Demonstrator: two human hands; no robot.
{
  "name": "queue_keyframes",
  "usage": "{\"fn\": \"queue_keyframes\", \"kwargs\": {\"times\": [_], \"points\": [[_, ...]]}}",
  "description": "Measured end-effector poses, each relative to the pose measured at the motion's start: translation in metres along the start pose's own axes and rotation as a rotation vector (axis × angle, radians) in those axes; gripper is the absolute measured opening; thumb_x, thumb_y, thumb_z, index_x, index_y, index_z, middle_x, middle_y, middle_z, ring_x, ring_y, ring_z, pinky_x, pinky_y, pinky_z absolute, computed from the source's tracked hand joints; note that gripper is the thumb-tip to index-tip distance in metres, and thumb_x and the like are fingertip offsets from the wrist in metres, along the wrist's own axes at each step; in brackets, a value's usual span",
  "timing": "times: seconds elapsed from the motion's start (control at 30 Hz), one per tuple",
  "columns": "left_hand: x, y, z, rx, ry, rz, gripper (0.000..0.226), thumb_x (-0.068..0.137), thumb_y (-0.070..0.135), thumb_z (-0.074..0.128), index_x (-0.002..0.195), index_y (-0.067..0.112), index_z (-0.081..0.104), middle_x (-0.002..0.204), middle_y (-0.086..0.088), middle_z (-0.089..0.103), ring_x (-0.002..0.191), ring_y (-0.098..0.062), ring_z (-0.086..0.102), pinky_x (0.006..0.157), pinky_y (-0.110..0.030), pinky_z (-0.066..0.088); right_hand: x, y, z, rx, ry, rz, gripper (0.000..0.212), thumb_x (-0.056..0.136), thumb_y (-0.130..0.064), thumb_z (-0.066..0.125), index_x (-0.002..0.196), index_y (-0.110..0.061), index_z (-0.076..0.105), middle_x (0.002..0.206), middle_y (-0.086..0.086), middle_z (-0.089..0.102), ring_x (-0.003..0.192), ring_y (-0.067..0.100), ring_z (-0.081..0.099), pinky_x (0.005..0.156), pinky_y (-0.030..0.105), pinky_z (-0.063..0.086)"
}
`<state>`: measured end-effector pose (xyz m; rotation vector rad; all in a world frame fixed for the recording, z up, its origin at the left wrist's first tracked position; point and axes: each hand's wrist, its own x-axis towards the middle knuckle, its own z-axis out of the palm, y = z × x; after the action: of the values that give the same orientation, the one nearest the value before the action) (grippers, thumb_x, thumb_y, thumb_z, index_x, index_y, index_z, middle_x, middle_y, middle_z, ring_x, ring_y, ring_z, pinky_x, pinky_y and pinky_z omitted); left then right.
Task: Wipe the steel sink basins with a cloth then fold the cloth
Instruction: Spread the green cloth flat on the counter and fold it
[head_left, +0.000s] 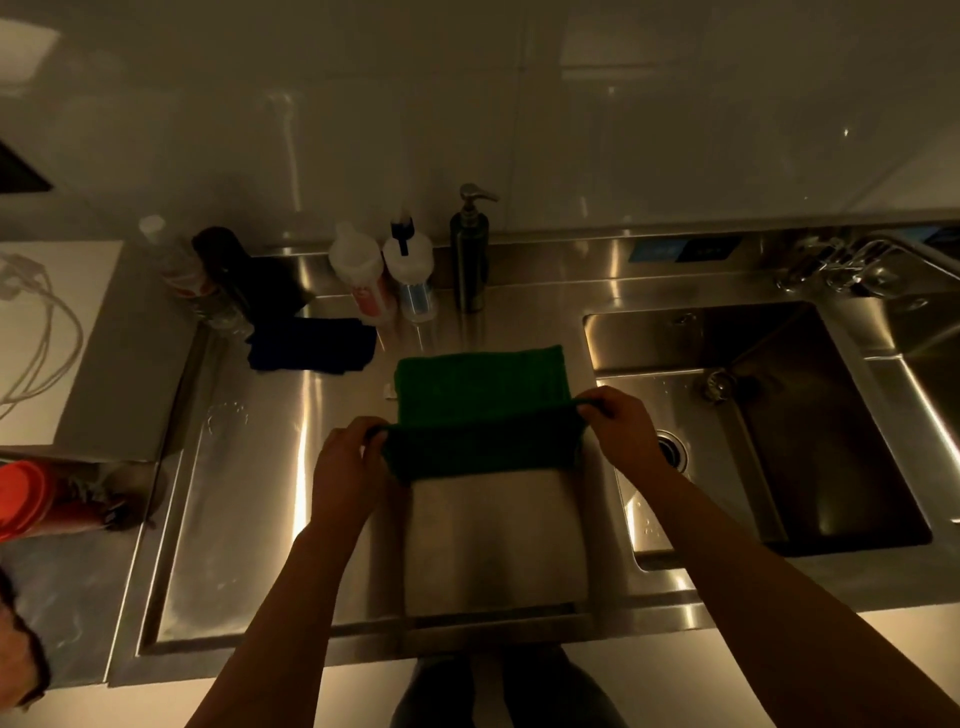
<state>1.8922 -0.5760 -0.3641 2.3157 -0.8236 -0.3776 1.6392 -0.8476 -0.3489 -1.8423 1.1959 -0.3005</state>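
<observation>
Far left on my feed, a red-lidded round container (21, 499) sat at the counter's edge, and a white looped cable (36, 322) lay on a pale board beyond it. Moving in, a dark blue rumpled cloth (311, 345) lay at the back of the flat steel drainboard (249, 467). Two white plastic bottles (358, 275) and a tall brushed-steel pump dispenser (469, 249) were lined up behind it.

Centre now: the green square cloth (480, 395) was on the drainboard, far half flat, near edge lifted. The left hand (345, 467) had finger and thumb clamped on the near left corner. The right hand (623, 431) pinched the near right corner, and the edge was stretched taut between them.

Right of that, the deep rectangular steel sink basin (769, 441) sat just beside the cloth. Its round drain (675, 448) showed next to the right wrist, with the chrome tap (857, 260) at the back rim.
</observation>
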Motion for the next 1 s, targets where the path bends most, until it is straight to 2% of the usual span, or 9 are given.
{"fn": "queue_keyframes", "kwargs": {"times": [0.23,0.3,0.5,0.6,0.67,0.77,0.87,0.93,1.0], "points": [[0.071,0.012,0.016,-0.028,0.030,-0.011,0.017,0.105,0.022,0.056,0.115,0.021,0.069,0.101,-0.004,0.069,0.089,-0.012,0.058,0.074,-0.020,0.040,0.068,-0.015,0.009,0.035,-0.005,0.049,0.015,0.095,-0.012,0.065,0.107,-0.006,0.070,0.099,0.008,0.072,0.093,0.024,0.069,0.090,0.044,0.056],[0.087,0.011,0.021,-0.027,0.032,-0.011,0.016,0.104,0.020,0.057,0.112,0.018,0.071,0.099,-0.003,0.070,0.087,-0.011,0.058,0.070,-0.017,0.039,0.085,-0.016,0.011,0.028,0.005,0.053,0.016,0.094,-0.011,0.066,0.107,-0.004,0.070,0.100,0.010,0.073,0.094,0.027,0.069,0.091,0.046,0.056],[0.128,0.011,0.039,-0.005,0.015,-0.067,0.017,0.104,0.022,0.055,0.111,0.016,0.070,0.100,-0.006,0.072,0.087,-0.015,0.061,0.075,-0.031,0.043,0.129,-0.009,0.021,-0.104,0.018,0.099,0.019,0.093,-0.019,0.067,0.108,-0.008,0.072,0.108,0.013,0.072,0.104,0.028,0.067,0.096,0.044,0.052],[0.140,0.013,0.045,-0.012,0.048,-0.111,0.020,0.105,0.023,0.053,0.116,0.016,0.069,0.107,-0.007,0.070,0.097,-0.024,0.066,0.080,-0.032,0.044,0.137,-0.002,0.027,-0.138,0.111,0.130,0.019,0.095,-0.021,0.065,0.110,-0.011,0.070,0.111,0.010,0.071,0.105,0.026,0.066,0.091,0.032,0.050],[0.141,0.014,0.044,-0.044,0.105,-0.163,0.024,0.106,0.023,0.052,0.123,0.014,0.066,0.116,-0.009,0.068,0.104,-0.024,0.064,0.085,-0.032,0.045,0.135,0.002,0.030,-0.165,0.166,0.135,0.021,0.097,-0.018,0.060,0.116,-0.011,0.066,0.115,0.011,0.069,0.107,0.028,0.065,0.090,0.033,0.049],[0.122,0.020,0.047,-0.054,0.114,-0.078,0.022,0.105,0.016,0.054,0.124,0.014,0.065,0.118,-0.009,0.063,0.106,-0.024,0.062,0.088,-0.034,0.047,0.116,0.003,0.038,-0.299,0.083,-0.103,0.019,0.094,-0.012,0.060,0.113,-0.011,0.066,0.115,0.010,0.062,0.105,0.027,0.061,0.091,0.039,0.051],[0.078,0.028,0.063,0.063,-0.089,0.132,0.025,0.100,0.014,0.061,0.124,0.013,0.066,0.122,-0.010,0.062,0.113,-0.028,0.059,0.095,-0.039,0.049,0.075,0.008,0.053,-0.506,-0.131,-0.427,0.019,0.088,-0.015,0.065,0.107,-0.015,0.067,0.114,0.006,0.057,0.104,0.024,0.056,0.088,0.038,0.050],[0.051,0.028,0.073,0.141,-0.205,0.180,0.032,0.097,0.016,0.066,0.129,0.013,0.066,0.130,-0.010,0.060,0.119,-0.029,0.057,0.099,-0.039,0.049,0.050,0.020,0.058,-0.599,-0.182,-0.504,0.024,0.087,-0.018,0.065,0.111,-0.016,0.067,0.119,0.005,0.057,0.109,0.025,0.055,0.091,0.038,0.048],[0.034,0.021,0.076,0.199,-0.257,0.148,0.037,0.096,0.018,0.069,0.132,0.012,0.067,0.137,-0.012,0.058,0.126,-0.032,0.054,0.104,-0.042,0.048,0.035,0.033,0.053,-0.591,-0.140,-0.445,0.027,0.087,-0.019,0.064,0.113,-0.015,0.069,0.123,0.006,0.058,0.113,0.026,0.055,0.094,0.041,0.047]]}}
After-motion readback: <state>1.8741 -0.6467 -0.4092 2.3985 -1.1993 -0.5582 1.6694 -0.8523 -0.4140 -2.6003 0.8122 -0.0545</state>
